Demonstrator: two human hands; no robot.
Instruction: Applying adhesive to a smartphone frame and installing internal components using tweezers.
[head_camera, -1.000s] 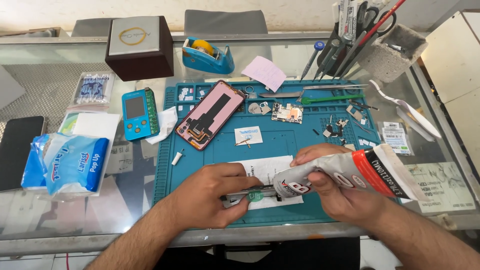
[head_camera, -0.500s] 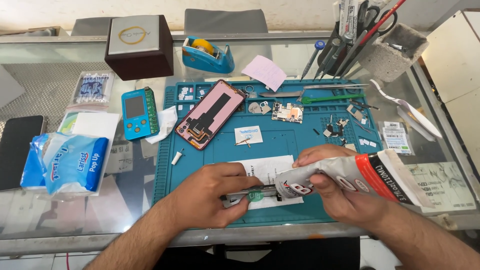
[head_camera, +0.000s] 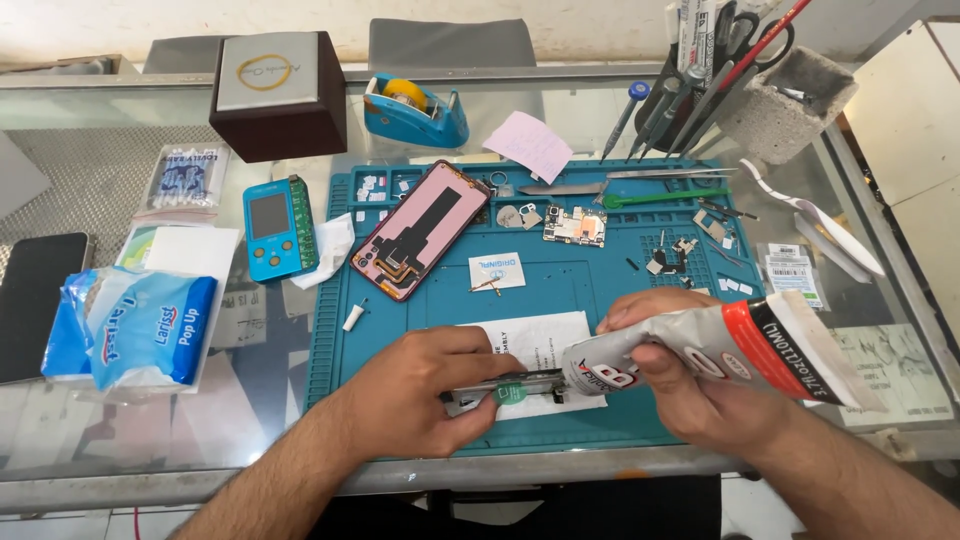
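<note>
The left hand (head_camera: 425, 395) is closed on a thin metal strip (head_camera: 515, 381), pinning it on white paper (head_camera: 540, 340) at the near edge of the blue mat (head_camera: 600, 290). The right hand (head_camera: 690, 385) grips a glue tube (head_camera: 720, 345), nozzle touching the strip. A phone (head_camera: 420, 230) lies farther left on the mat.

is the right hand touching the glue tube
Touching. The head view shows the right hand wrapped around the grey glue tube, fingers over the top and thumb pressed beneath, with no gap between them.
</note>
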